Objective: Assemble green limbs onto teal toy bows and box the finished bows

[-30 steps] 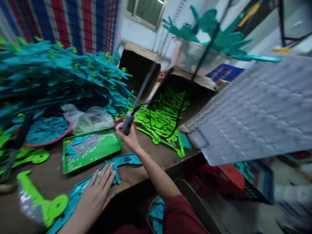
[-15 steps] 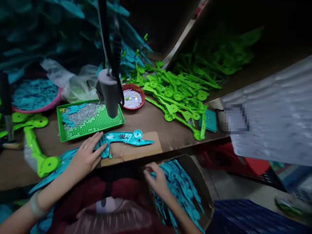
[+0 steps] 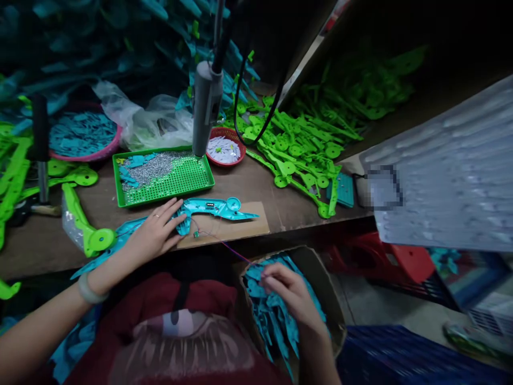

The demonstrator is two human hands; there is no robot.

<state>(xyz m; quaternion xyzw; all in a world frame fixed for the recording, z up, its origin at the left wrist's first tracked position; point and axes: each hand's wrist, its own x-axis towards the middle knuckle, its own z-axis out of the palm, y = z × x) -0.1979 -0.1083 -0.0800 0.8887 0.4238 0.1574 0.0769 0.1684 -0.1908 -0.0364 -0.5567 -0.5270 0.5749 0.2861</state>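
A long teal plastic part (image 3: 208, 208) with a round boss lies on a piece of cardboard (image 3: 256, 220) at the table's edge. My left hand (image 3: 154, 230) rests palm down against its left end, fingers stretched out over it. A small green circuit board (image 3: 196, 234) sits on the cardboard below the part. From there a thin red and blue wire (image 3: 234, 251) runs taut towards my right hand (image 3: 290, 291). The fingers of that hand are pinched together on the wire, above a carton of teal parts (image 3: 272, 321).
A grey electric screwdriver (image 3: 204, 107) hangs over a green tray (image 3: 180, 184) of screws. Behind are a red basket (image 3: 228, 160) of white pieces and a pink basket (image 3: 116, 144) of teal pieces. Green plastic parts (image 3: 288, 144) are heaped at the right.
My right hand has moved right over the carton, and a wire now stretches from the cardboard to it. The view has shifted. My left hand stays on the teal part.
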